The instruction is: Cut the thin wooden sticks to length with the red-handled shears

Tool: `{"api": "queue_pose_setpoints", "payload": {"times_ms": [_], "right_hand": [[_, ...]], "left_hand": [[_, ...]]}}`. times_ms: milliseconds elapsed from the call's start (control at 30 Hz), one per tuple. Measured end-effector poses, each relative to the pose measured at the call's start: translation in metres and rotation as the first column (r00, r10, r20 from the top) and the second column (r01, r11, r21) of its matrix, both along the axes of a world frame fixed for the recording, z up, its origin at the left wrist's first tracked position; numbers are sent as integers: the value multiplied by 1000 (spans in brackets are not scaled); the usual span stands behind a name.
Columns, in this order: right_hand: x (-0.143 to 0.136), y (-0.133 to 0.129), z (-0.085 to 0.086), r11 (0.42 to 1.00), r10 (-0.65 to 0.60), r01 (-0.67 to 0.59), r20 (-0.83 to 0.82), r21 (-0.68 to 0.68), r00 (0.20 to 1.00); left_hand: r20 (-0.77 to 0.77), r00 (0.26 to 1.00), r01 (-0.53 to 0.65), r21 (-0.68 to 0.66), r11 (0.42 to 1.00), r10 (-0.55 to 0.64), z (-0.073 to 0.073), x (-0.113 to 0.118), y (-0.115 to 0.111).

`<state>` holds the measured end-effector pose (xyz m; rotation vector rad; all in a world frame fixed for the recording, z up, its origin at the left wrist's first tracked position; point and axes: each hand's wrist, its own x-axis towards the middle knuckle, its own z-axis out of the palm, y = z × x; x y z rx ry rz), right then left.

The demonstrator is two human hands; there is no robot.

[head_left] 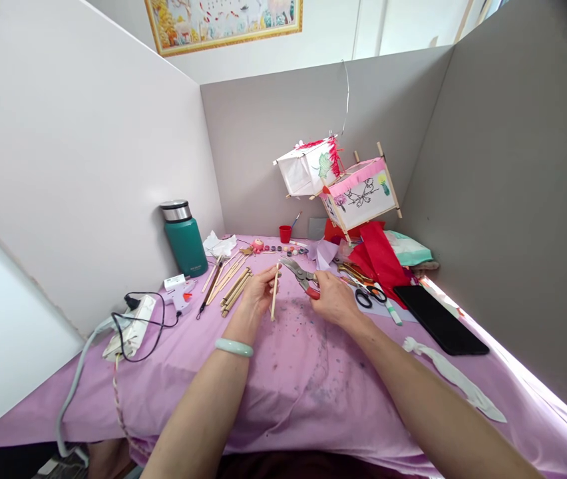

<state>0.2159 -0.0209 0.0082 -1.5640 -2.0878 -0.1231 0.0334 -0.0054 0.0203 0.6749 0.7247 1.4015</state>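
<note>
My left hand [262, 287] is closed around a thin pale wooden stick [274, 296], which it holds nearly upright over the table. In my right hand [334, 297] is a pair of pruning shears [302, 274] with red grips. The shears' blades point left, close to the top end of the stick; whether they touch it I cannot tell. Left of my left hand lie several thicker bamboo sticks [236, 293] and thinner wooden sticks [228, 274]. Scissors [365, 297] with black handles rest just right of my right hand.
A green bottle [185, 243], a glue gun [180, 296] and a power strip [131, 329] with cords stand at left. Two paper lanterns [363, 196] are at the back, one hung by wire. Red cloth [380, 259] and a black tablet [440, 319] lie right. Grey partitions [263, 153] enclose the table.
</note>
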Motion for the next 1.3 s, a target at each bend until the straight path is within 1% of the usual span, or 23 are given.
{"api": "queue_pose_setpoints", "payload": {"times_ms": [100, 233, 300, 367, 400, 433, 467, 500, 533, 567, 600, 633, 700, 800, 867, 933, 1033, 1100, 1167, 1300], "right_hand": [[1, 0, 3, 999, -52, 52, -18, -2, 999], [2, 0, 5, 997, -71, 71, -25, -4, 997], [2, 0, 4, 997, -77, 78, -26, 6, 997], [2, 1, 4, 996, -87, 88, -28, 22, 996], [3, 1, 3, 995, -95, 96, -31, 31, 995], [3, 2, 3, 994, -104, 105, -33, 41, 994], [4, 2, 3, 992, -112, 114, -35, 50, 993], [4, 3, 3, 991, -120, 122, -38, 58, 992], [5, 4, 3, 989, -129, 132, -42, 67, 991], [6, 4, 3, 987, -137, 140, -48, 75, 989], [7, 5, 4, 986, -143, 147, -54, 81, 988], [8, 5, 5, 984, -149, 154, -63, 87, 987], [10, 6, 7, 981, -161, 168, -80, 93, 984], [14, 8, 9, 978, -174, 185, -107, 100, 979], [17, 9, 11, 976, -179, 193, -132, 101, 975], [19, 10, 11, 974, -185, 202, -155, 103, 970], [21, 12, 11, 970, -199, 218, -168, 107, 966], [21, 13, 11, 969, -200, 220, -168, 110, 965], [21, 13, 10, 969, -198, 220, -173, 117, 965], [25, 16, 11, 965, -204, 234, -222, 119, 954]], "left_hand": [[2, 1000, 7, -9, 1000, -7, 2, 0, -1], [-10, 1000, -7, 8, 1000, 8, 0, 0, -1], [-81, 996, -23, 45, 999, 27, -1, -2, 1], [-240, 965, -85, 83, 993, 103, -3, -7, 3], [-353, 920, -143, 106, 984, 172, -4, -10, 4], [-484, 836, -217, 140, 966, 258, -5, -14, 5], [-611, 713, -286, 194, 938, 344, -5, -17, 6], [-717, 562, -331, 262, 907, 412, -5, -20, 7], [-794, 406, -345, 324, 881, 451, -5, -22, 7], [-843, 268, -339, 370, 865, 466, -5, -24, 7], [-875, 157, -323, 394, 861, 459, -4, -24, 6], [-898, 73, -307, 395, 866, 435, -4, -24, 6], [-932, -51, -279, 358, 891, 359, -4, -22, 4], [-947, -244, -208, 260, 943, 207, -6, -18, 3], [-935, -330, -168, 196, 966, 132, -7, -17, 3], [-920, -380, -146, 160, 976, 95, -9, -16, 3], [-895, -441, -119, 134, 984, 69, -11, -17, 3], [-890, -453, -117, 128, 985, 62, -12, -18, 3], [-892, -448, -116, 128, 985, 63, -13, -19, 4], [-896, -441, -162, 139, 977, 55, -13, -19, 4]]}}
